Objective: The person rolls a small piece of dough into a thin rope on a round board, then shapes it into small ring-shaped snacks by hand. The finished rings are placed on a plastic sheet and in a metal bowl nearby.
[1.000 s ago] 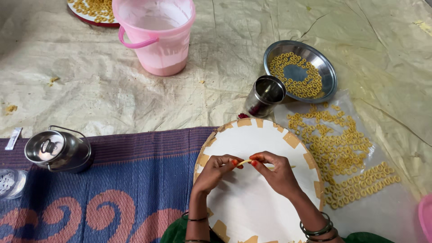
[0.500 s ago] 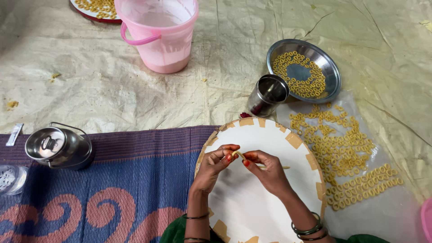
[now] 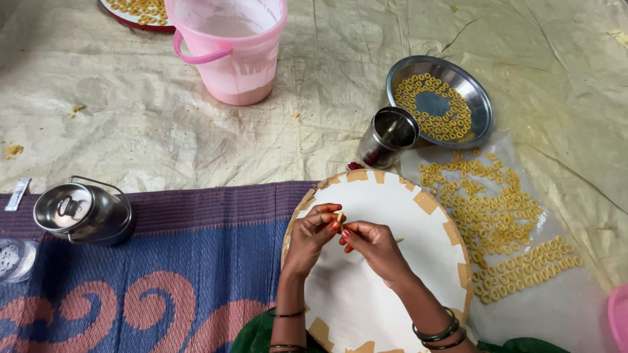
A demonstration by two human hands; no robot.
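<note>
my left hand (image 3: 311, 235) and right hand (image 3: 373, 243) grip pinched on dough piece (image 3: 339, 216) | over round board (image 3: 392, 196) | many rings (image 3: 497, 216) laid on sheet, one in hand unfinished

Left hand (image 3: 313, 230) and right hand (image 3: 370, 240) meet over round white board (image 3: 366, 307); fingertips of both pinch a small yellow dough piece (image 3: 339, 216). Yellow dough rings (image 3: 497, 216) lie on clear plastic sheet (image 3: 562, 307) to the right. Steel plate (image 3: 481, 104) holds more rings; steel cup (image 3: 387, 137) just beside it. Pink bucket (image 3: 229, 49) beyond.

Shiny steel plate (image 3: 481, 98), woven mat (image 3: 163, 261)
</note>
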